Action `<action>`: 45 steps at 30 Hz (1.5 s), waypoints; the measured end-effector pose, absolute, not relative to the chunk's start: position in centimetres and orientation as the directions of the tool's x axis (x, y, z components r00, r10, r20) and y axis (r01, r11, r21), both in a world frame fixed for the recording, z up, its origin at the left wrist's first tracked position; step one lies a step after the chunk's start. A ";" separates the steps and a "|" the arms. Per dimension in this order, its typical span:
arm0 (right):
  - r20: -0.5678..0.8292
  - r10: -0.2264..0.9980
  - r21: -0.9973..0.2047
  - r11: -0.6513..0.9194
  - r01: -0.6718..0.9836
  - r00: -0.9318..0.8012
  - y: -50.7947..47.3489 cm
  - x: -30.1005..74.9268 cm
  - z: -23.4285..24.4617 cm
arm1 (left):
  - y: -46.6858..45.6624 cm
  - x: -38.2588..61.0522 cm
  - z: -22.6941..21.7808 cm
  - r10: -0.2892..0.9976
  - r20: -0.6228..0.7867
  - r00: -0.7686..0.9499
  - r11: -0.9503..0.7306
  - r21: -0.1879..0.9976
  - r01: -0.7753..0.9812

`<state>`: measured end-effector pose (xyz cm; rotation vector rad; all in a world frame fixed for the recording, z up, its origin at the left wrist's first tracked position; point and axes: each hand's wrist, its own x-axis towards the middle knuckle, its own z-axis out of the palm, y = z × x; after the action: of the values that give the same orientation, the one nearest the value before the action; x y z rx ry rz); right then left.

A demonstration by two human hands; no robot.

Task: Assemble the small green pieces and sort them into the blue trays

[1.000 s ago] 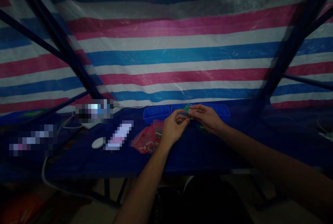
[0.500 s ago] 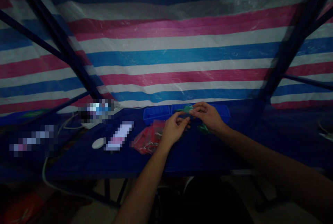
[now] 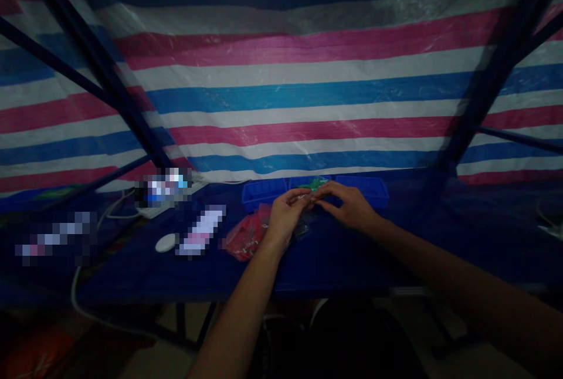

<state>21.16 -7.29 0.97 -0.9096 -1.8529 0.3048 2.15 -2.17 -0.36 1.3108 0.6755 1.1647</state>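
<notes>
In the head view, the left hand (image 3: 287, 213) and the right hand (image 3: 349, 207) meet at their fingertips, fingers curled and thumbs drawn in towards the forefingers; whether either pinches something there, I cannot tell in this dim light. Just below that meeting point, on the near side and close against the left hand, is a clear plastic packet (image 3: 301, 228), over the worktop (image 3: 352, 264) (whether it lies flat or hangs from the fingers is unclear). It should be very light and limp, likely to slide on itself and wrinkle rather than resist, so an edge or corner taken between thumb and forefinger would suit it better than a flat palm; its thin film could crease or tear under a hard tug. To the eye it is small, see-through and nearly colourless, a few faint glints marking its outline over the dark blue; any contents are too dark to make out. Further left, just beside the left hand, sits a heap of pink plastic bagging (image 3: 244, 237), crinkled and shiny, with darker, silvery patches showing through; it looks soft too, best gathered by a fold. Beyond the hands stand three blue bins (image 3: 264, 191) in a row, with bright green pieces (image 3: 317, 183) in the middle one.
</notes>
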 end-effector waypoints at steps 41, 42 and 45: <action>0.696 0.713 -0.205 0.308 0.929 -0.083 -4.8 27.5 1.3 | -3.2 1.7 -1.3 0.728 0.414 0.547 -0.678 0.315 0.664; 0.696 0.711 -0.216 0.340 0.915 -0.100 -4.8 27.1 1.3 | -3.1 1.7 -1.3 0.727 0.432 0.534 -0.679 0.335 0.653; 0.694 0.705 -0.265 0.436 0.860 -0.144 -5.1 26.0 1.3 | -2.9 1.8 -1.3 0.704 0.488 0.517 -0.707 0.402 0.582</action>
<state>25.99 -5.13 1.29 -1.3235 -1.9022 -0.2485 1.81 -2.89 -1.35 2.5681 1.1010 0.9549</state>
